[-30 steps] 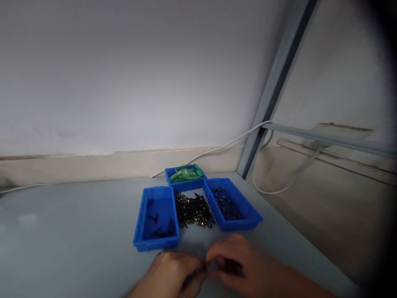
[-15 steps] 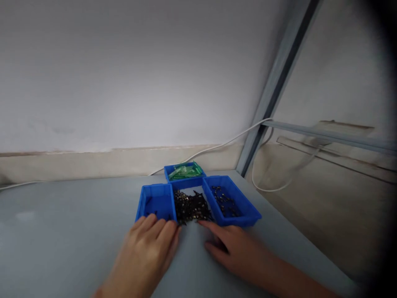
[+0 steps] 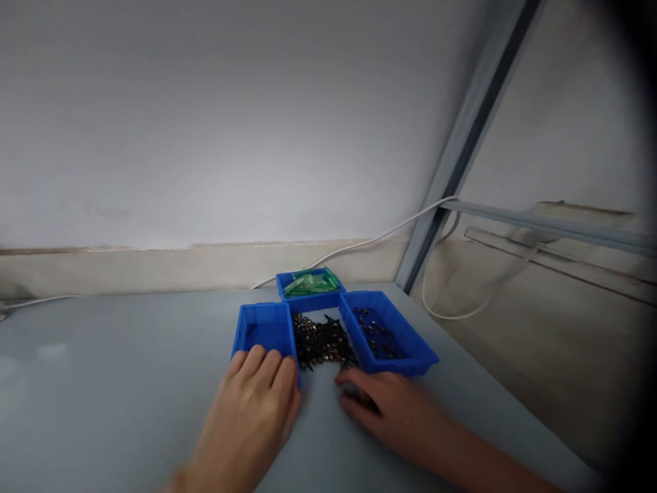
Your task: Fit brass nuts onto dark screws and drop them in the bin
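Note:
My left hand (image 3: 254,404) lies flat over the near end of the left blue bin (image 3: 263,328), fingers spread on its rim, and hides what is inside. My right hand (image 3: 387,405) rests on the grey table (image 3: 113,383) with its fingertips at the near edge of a loose pile of small dark and brass metal parts (image 3: 321,340). The pile lies between the left bin and the right blue bin (image 3: 386,333), which holds similar dark parts. Whether either hand pinches a part is hidden.
A third blue bin (image 3: 308,289) with green plastic pieces stands behind the pile. A white cable (image 3: 380,237) runs along the wall to a slanted metal post (image 3: 465,147). The table's right edge drops off just beyond the right bin.
One second ago both hands were together near the table's front, fingers closed on something small. They moved apart and forward: the left onto the left bin, the right to the pile.

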Motion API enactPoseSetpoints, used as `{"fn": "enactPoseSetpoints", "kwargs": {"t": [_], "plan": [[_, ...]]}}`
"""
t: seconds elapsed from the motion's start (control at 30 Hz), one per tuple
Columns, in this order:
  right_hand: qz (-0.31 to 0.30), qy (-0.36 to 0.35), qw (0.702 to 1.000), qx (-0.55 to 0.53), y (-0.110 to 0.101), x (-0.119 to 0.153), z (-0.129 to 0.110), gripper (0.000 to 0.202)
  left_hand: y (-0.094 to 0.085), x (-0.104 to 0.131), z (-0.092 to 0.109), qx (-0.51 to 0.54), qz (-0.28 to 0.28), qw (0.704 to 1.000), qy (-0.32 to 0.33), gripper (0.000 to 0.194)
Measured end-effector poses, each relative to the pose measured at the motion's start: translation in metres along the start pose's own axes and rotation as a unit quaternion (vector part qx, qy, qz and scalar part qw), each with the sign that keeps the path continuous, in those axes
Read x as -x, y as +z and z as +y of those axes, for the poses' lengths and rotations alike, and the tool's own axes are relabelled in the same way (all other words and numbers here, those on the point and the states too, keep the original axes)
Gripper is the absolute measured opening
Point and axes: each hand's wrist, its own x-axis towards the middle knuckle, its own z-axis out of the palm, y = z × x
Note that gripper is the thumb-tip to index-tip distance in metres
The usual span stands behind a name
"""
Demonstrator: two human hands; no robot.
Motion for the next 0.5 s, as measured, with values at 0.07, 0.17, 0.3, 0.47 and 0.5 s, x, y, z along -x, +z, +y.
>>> {"fn": "enactPoseSetpoints", "kwargs": {"t": [0.07,0.17,0.3,0.47,0.5], "plan": [[0.003,-0.020,1.000,-0.010,0.001,0.000,0.000,0.023,-0.002,0.000,0.006,0.019,0.001,0.999,0.044,0.019],[0.008,-0.039,0.999,-0.018,0.001,0.000,0.001,0.020,0.000,0.003,0.016,0.050,-0.035,0.990,0.130,0.017],[0.011,-0.036,0.999,-0.012,-0.001,0.000,0.001,0.018,0.011,0.011,0.025,0.096,-0.121,0.964,0.219,0.023],[0.021,-0.024,0.999,-0.017,0.001,0.000,0.002,0.017,0.022,0.015,0.026,0.125,-0.148,0.955,0.226,0.025],[0.024,-0.021,0.999,-0.016,0.001,0.000,0.002,0.016,0.023,0.015,0.026,0.129,-0.148,0.955,0.224,0.025]]}}
